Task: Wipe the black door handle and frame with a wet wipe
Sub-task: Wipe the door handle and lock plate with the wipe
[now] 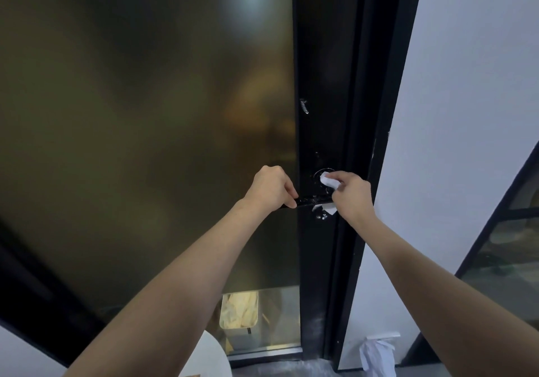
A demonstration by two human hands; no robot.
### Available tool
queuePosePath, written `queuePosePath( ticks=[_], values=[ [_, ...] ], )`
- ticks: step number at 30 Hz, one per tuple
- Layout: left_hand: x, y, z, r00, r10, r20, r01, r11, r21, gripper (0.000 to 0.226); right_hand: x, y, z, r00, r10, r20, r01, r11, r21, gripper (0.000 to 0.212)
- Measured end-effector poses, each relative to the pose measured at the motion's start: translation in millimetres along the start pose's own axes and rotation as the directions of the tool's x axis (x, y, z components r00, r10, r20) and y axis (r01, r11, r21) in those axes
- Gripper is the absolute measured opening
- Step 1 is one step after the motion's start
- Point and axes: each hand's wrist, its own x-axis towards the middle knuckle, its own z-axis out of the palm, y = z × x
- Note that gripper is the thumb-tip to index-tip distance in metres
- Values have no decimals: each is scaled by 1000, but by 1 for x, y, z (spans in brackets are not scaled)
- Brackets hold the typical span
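- On black door frame (320,85) — left hand (269,187) grips black lever door handle (312,201).
- Right hand (350,194) pinches crumpled white wet wipe (329,180) — pressed against round lock (317,174).

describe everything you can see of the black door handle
The door handle is a slim black lever, metal by its look, lying about level across the black door frame with its free end over the tinted glass. The left hand grips that free end. White smears speckle its top. At its pivot end the right hand holds a white wet wipe against the round plate just above it.
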Motion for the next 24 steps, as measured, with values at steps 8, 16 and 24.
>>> queuePosePath(
  ticks=[8, 16, 24],
  values=[
    [-1, 2, 2, 1000, -3, 5, 3, 1000, 11, 23, 5, 0, -4, 978, -128, 165, 164, 959, -230, 44],
    [1, 2, 1, 1000, -5, -1, 5, 1000, 30, 24, 8, 3, -6, 936, -184, 300, 274, 916, -292, 47],
    [2, -2, 4, 1000, 17, -12, -17, 1000, 16, 22, 6, -11, -9, 960, -120, 253, 184, 952, -247, 42]
  ],
)
